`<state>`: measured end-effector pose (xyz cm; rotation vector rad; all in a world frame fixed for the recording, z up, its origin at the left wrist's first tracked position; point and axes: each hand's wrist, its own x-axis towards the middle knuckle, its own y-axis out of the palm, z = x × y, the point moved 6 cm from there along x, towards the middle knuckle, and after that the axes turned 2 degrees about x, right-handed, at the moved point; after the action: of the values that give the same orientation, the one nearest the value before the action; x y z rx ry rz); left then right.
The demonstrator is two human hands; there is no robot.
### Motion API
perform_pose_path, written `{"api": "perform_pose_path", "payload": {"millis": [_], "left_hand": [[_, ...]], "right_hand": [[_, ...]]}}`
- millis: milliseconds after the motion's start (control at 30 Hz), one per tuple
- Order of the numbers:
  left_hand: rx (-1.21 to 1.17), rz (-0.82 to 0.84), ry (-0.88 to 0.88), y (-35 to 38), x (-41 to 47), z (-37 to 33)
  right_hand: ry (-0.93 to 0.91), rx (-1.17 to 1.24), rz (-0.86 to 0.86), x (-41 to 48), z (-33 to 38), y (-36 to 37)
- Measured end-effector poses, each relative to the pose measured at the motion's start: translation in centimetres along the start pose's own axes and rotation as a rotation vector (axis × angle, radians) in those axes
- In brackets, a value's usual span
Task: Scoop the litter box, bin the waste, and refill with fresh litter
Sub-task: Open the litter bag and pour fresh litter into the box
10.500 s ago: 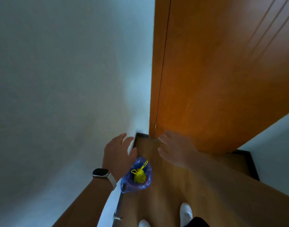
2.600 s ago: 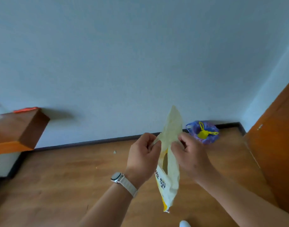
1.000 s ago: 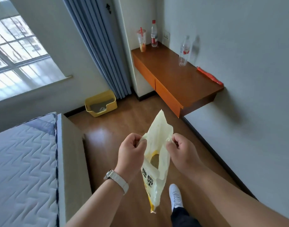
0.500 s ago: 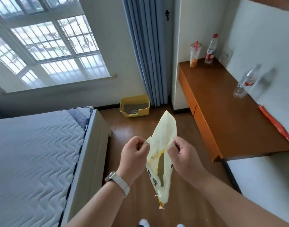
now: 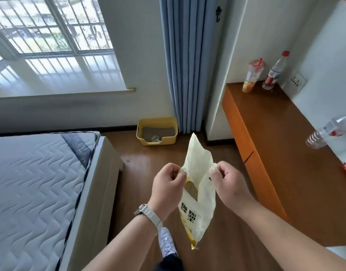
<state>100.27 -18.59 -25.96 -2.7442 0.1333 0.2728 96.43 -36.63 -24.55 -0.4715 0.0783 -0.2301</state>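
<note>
- Left hand (image 5: pixel 167 187) and right hand (image 5: pixel 230 184): fingers pinch the open mouth of a pale litter bag (image 5: pixel 198 200).
- Yellow litter box (image 5: pixel 157 130) sits on the floor beyond.

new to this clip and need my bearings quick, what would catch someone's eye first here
The pale yellow litter bag hangs dead centre, its mouth pinched open between the left grip and the right grip. Beyond it, the yellow litter box sits at the foot of the blue curtain, a white scoop lying in it. A quilted mattress fills the left side and an orange-brown desk the right.
</note>
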Motion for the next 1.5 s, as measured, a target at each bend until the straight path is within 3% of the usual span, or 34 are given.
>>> {"api": "perform_pose_path", "payload": {"millis": [367,633,1067,1500], "left_hand": [[0.008,0.077,-0.055,-5.4,15.4,-1.2],[-0.049,-0.076,-0.084,-9.3,25.4,-2.5],[0.019,-0.213,-0.144,-9.2,41.2,-7.0],[0.009,-0.174,-0.199,-7.2,49.5,-5.8]], "right_hand": [[0.083,-0.028,-0.018,14.4,3.0,5.5],[0.015,0.003,-0.032,25.7,4.6,7.9],[-0.14,0.066,0.188,46.0,6.0,12.3],[-0.182,-0.018,0.302,54.4,4.3,15.0]]}}
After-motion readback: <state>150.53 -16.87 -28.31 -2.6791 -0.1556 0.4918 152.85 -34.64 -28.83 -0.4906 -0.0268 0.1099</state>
